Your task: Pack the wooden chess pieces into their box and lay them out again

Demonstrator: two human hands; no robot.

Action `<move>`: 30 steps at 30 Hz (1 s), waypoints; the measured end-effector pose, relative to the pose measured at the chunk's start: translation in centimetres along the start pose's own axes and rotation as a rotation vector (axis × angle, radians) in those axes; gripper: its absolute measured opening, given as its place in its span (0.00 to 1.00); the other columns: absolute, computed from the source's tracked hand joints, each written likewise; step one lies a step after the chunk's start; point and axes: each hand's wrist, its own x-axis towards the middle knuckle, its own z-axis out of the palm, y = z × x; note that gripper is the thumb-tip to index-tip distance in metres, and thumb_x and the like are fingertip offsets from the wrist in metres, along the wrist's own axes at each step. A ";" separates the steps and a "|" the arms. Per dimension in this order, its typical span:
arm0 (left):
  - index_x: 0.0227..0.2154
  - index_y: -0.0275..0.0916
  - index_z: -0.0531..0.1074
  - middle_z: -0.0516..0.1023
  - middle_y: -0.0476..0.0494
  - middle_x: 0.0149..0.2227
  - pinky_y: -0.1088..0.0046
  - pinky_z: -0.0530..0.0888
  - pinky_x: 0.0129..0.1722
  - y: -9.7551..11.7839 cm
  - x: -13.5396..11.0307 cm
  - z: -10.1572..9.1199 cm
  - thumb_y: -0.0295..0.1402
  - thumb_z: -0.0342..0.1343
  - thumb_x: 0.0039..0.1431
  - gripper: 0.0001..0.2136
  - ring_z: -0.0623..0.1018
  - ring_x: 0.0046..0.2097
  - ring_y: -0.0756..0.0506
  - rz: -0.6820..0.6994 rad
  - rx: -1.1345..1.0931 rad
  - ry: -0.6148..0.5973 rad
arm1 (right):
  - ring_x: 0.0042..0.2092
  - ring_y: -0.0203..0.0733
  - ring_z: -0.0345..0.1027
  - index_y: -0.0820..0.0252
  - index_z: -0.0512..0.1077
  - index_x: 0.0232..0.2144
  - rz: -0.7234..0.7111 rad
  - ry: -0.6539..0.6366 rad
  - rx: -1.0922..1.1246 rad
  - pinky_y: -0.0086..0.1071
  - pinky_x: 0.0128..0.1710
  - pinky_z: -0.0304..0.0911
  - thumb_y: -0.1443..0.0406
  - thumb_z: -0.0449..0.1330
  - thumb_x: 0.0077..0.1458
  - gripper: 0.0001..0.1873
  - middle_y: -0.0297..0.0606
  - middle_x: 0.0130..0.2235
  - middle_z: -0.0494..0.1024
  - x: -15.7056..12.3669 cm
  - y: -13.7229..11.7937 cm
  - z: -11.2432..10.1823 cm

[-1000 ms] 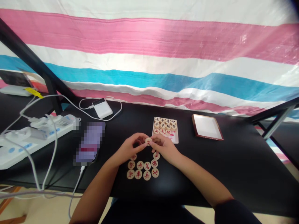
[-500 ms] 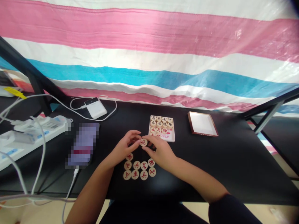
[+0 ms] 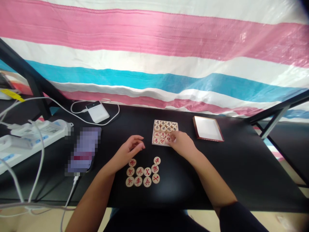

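Observation:
My right hand [image 3: 185, 145] reaches over a shallow white box [image 3: 153, 132] with its fingers closed at the edge of a red-lettered Chinese chess piece [image 3: 168, 139]. That piece sits in the front row of the box; my fingers hide the slots to its right. Rows of round wooden pieces fill the visible part of the box, black-lettered ones at the back and red-lettered ones in front. My left hand [image 3: 126, 149] hovers left of the box, loosely curled, thumb and fingers apart, holding nothing. Several loose red-lettered pieces [image 3: 140, 171] lie face up on the table below my hands.
A box lid [image 3: 209, 128], white inside, lies at the right on the black table [image 3: 231, 167]. On the left are a phone [image 3: 84, 149] with a cable, a white power bank [image 3: 98, 112] and a power strip [image 3: 36, 138] with plugs. A striped sheet [image 3: 154, 58] hangs behind.
My right hand has carried the red-lettered piece from between both hands to the box's front row. My left hand has let go of it and stays nearly in place.

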 end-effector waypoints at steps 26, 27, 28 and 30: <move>0.29 0.41 0.72 0.72 0.48 0.36 0.72 0.65 0.44 0.2 -1.1 -3.4 0.35 0.55 0.52 0.04 0.70 0.41 0.46 0.073 0.535 -0.341 | 0.30 0.36 0.66 0.59 0.71 0.28 -0.100 0.119 0.219 0.28 0.31 0.58 0.64 0.58 0.47 0.05 0.34 0.29 0.75 -0.4 -0.7 0.3; 0.30 0.41 0.72 0.73 0.49 0.34 0.73 0.66 0.41 0.2 -1.0 -3.1 0.35 0.55 0.53 0.04 0.71 0.39 0.47 0.055 0.517 -0.319 | 0.29 0.34 0.65 0.58 0.71 0.28 -0.157 0.111 0.262 0.28 0.31 0.58 0.65 0.58 0.47 0.03 0.33 0.29 0.74 -0.6 -1.0 0.4; 0.30 0.41 0.72 0.73 0.49 0.32 0.74 0.67 0.38 0.3 -0.9 -2.9 0.35 0.54 0.53 0.05 0.72 0.36 0.48 0.036 0.491 -0.288 | 0.28 0.33 0.64 0.59 0.70 0.27 -0.217 0.093 0.303 0.28 0.30 0.58 0.66 0.58 0.47 0.02 0.32 0.28 0.74 -0.8 -1.4 0.6; 0.30 0.40 0.72 0.74 0.50 0.30 0.75 0.68 0.34 0.3 -0.7 -2.2 0.36 0.54 0.53 0.06 0.73 0.32 0.49 0.013 0.425 -0.207 | 0.26 0.32 0.62 0.59 0.70 0.27 -0.324 0.040 0.372 0.27 0.30 0.58 0.68 0.57 0.47 0.02 0.31 0.27 0.73 -1.3 -2.1 1.3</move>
